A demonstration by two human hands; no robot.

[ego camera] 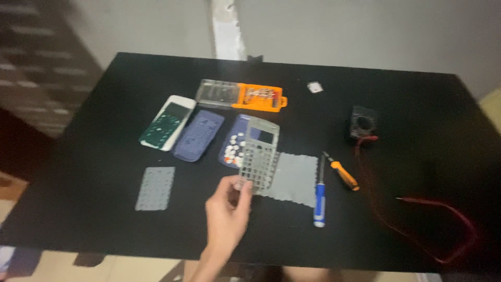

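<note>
Gripping grey calculator front cover [259,154] by its lower edge, left hand [228,211] closed below it, above black table [417,104], beside grey keypad membrane [295,177].

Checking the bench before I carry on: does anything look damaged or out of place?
A calculator lies in pieces: circuit board, blue shell, loose keys and rubber pad spread across the black table. One hand holds the grey faceplate tilted up.

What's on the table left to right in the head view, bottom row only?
Grey keypad mat → hand holding the clear grid faceplate → grey sheet → blue screwdriver → orange screwdriver → red lead.
</note>
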